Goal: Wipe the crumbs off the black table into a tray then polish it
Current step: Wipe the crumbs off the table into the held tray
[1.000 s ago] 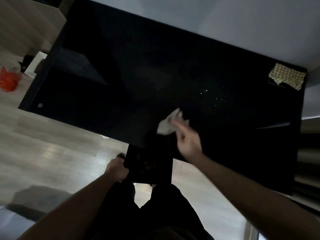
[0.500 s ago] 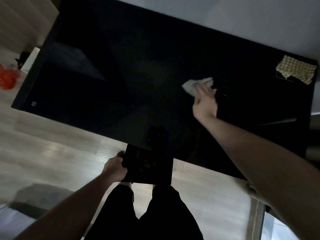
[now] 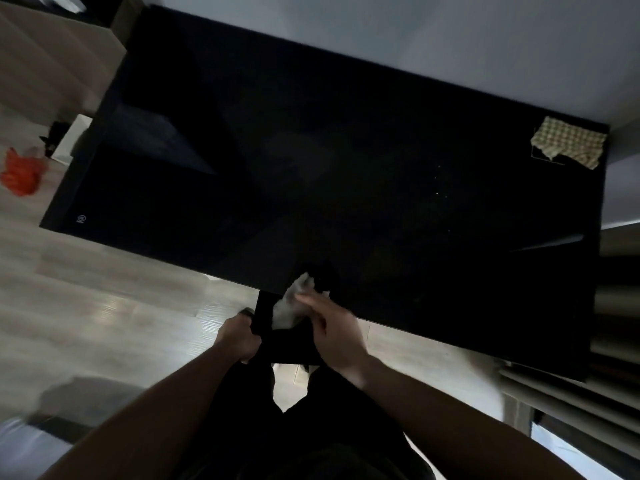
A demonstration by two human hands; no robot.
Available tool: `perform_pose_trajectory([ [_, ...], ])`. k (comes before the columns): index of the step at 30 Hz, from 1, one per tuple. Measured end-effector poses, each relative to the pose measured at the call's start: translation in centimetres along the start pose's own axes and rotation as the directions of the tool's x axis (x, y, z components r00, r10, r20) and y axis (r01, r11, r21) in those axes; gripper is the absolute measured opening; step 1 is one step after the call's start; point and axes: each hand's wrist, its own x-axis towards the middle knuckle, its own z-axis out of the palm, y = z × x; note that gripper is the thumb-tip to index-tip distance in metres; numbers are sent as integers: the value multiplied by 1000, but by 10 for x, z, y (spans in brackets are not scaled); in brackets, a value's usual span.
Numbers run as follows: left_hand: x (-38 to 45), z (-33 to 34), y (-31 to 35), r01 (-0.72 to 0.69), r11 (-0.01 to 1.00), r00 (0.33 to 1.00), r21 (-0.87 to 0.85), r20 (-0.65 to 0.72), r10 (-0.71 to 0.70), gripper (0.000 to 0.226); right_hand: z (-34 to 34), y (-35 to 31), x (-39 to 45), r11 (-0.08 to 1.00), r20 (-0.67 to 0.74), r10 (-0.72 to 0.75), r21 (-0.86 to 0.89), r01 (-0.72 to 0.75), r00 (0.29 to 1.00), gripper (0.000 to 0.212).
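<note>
The black table [image 3: 242, 161] fills the middle of the head view. A few pale crumbs [image 3: 438, 194] lie on its right half. My left hand [image 3: 239, 339] grips the left edge of a black tray [image 3: 287, 344], held just below the table's near edge. My right hand [image 3: 334, 329] presses a white wipe [image 3: 291, 304] at that near edge, partly over the tray. My fingers cover part of the wipe.
A checked yellow cloth [image 3: 568, 143] lies at the table's far right corner. An orange object [image 3: 22, 173] and a white box [image 3: 71, 140] sit on the wooden floor at left. A pale wall runs behind the table. My dark-clothed legs are below the tray.
My right hand has swept the white wipe from the crumbs on the right half of the table back to the near edge over the tray. The left hand has kept the tray in place.
</note>
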Motion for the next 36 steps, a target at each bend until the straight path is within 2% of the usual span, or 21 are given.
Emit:
perform_pose_trajectory([
  [3, 0, 2, 0, -1, 1000, 1000, 7, 2, 1, 7, -57, 15, 32, 999, -233, 44, 1, -45, 971, 56],
  [7, 1, 4, -1, 18, 1000, 999, -9, 27, -18, 12, -159, 53, 92, 978, -526, 132, -68, -196, 840, 50],
  [11, 8, 8, -6, 48, 999, 998, 1, 33, -48, 29, -233, 94, 136, 920, -621, 242, -98, -380, 746, 47],
  [15, 9, 12, -7, 75, 997, 997, 2, 36, -75, 28, -265, 125, 170, 876, -595, 307, -129, -465, 743, 49],
  [17, 8, 14, -7, 74, 997, 997, 2, 28, -74, 21, -257, 136, 177, 828, -561, 322, -224, -514, 763, 52],
  [19, 7, 15, -5, 61, 998, 998, 24, 24, -62, 13, -236, 141, 173, 793, -529, 258, -361, -490, 808, 55],
  [24, 6, 11, 2, 8, 999, 999, 46, 38, -10, 13, -161, 125, 118, 892, -497, 60, -362, -270, 866, 59],
  [29, 8, 5, 6, -1, 1000, 996, 8, 93, 0, 11, -60, 73, 41, 960, -382, 62, -231, -160, 922, 69],
  [32, 6, 1, 8, -2, 1000, 992, -19, 128, 4, 19, -5, 44, -2, 982, -278, 71, -147, -116, 958, 71],
  [36, 3, -4, 10, 0, 999, 987, -49, 159, 8, 22, 32, 10, -44, 988, -209, 153, 50, -145, 966, 64],
])
